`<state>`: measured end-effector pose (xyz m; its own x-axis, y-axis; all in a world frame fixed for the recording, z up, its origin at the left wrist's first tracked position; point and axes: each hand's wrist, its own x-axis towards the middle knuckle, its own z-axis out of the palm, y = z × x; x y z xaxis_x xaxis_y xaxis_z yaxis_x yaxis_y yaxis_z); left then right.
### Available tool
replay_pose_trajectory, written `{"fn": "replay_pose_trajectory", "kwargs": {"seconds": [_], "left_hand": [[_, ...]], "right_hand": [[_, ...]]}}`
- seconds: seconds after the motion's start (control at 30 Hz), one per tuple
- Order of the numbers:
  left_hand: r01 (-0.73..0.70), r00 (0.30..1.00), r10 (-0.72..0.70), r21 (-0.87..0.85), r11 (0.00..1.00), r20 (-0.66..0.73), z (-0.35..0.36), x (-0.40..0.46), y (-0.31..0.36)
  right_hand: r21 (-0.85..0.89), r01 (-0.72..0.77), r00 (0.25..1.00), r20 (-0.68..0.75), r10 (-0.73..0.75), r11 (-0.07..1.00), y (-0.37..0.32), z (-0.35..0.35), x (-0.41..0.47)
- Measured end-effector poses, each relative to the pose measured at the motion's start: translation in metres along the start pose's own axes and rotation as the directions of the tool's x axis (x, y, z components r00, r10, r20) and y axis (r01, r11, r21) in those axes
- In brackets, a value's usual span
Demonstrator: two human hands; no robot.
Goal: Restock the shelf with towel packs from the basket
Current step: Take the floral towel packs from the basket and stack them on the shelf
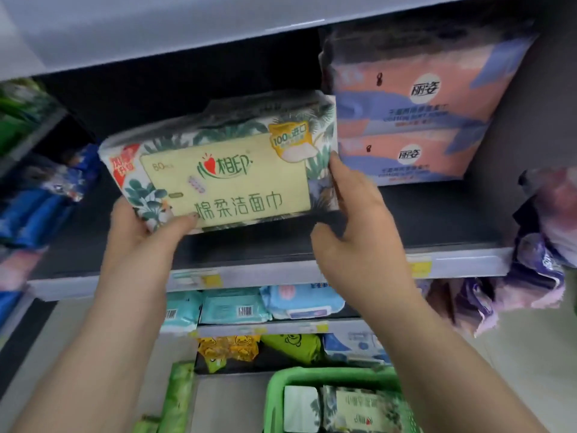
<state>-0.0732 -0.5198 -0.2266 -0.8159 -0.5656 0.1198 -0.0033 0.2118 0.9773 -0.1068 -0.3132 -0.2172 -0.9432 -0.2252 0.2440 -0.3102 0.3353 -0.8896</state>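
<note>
A leaf-printed towel pack with a yellow label is held up over the dark shelf, tilted a little. My left hand grips its lower left corner, thumb on the front. My right hand holds its right edge, fingers reaching behind the pack. Down at the bottom stands the green basket with more of the same leaf-printed packs inside.
Two stacked pink-and-purple packs stand on the shelf just right of the held pack. Blue packs sit at the left, purple ones hang at the right. Lower shelves hold teal and blue wipes. Another shelf board runs overhead.
</note>
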Motion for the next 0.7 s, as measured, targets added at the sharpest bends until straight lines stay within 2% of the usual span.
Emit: {"fn": "replay_pose_trajectory", "kwargs": {"seconds": [0.17, 0.5, 0.7], "left_hand": [[-0.006, 0.999, 0.003, -0.068, 0.998, -0.053, 0.025, 0.045, 0.003], [-0.073, 0.992, 0.066, -0.074, 0.995, -0.104, 0.043, 0.111, 0.007], [-0.128, 0.991, 0.125, -0.050, 0.991, -0.043, 0.059, 0.145, 0.014]], "right_hand": [[0.013, -0.006, 1.000, 0.004, 0.006, 1.000, 0.008, 0.002, 0.049], [0.024, 0.012, 0.999, 0.036, -0.013, 1.000, 0.006, 0.013, 0.112], [-0.031, 0.052, 0.998, 0.023, -0.051, 0.998, 0.005, 0.022, 0.136]]}}
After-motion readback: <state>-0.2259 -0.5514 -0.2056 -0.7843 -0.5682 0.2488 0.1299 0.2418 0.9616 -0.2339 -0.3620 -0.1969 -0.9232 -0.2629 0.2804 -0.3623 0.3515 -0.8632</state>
